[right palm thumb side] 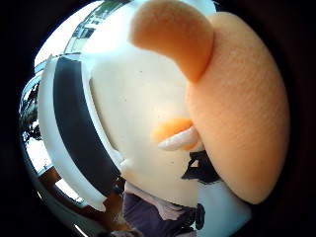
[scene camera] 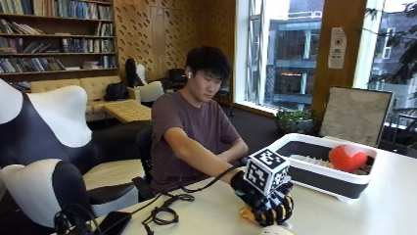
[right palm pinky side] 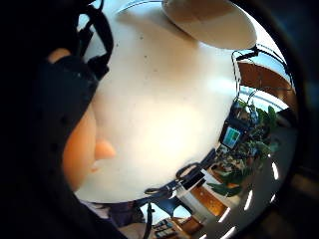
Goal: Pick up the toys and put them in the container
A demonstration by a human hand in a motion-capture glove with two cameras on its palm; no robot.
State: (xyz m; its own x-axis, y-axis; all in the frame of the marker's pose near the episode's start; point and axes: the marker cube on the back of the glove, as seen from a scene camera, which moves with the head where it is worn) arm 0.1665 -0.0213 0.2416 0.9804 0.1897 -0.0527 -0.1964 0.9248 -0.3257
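In the outside view my gloved right hand (scene camera: 264, 203) rests low on the white table (scene camera: 365, 215) near its front edge, fingers curled around an orange plush toy (scene camera: 247, 213). The thumb side palm view is largely filled by that orange plush toy (right palm thumb side: 237, 108), with its rounded ear and a small white-and-orange piece. The toy (right palm pinky side: 82, 149) also shows beside the glove in the little finger side palm view. The white container (scene camera: 296, 162) with a dark band stands to the right of my hand, apart from it. A red heart-shaped toy (scene camera: 347, 157) lies inside. The container (right palm thumb side: 74, 128) appears past the plush.
A pale rounded thing (scene camera: 277, 230) lies just in front of my hand at the table's edge. A black cable (scene camera: 163, 213) coils on the table to the left. A beige disc-like object (right palm pinky side: 209, 20) sits farther across the table. Black-and-white chairs (scene camera: 52, 127) stand at the left.
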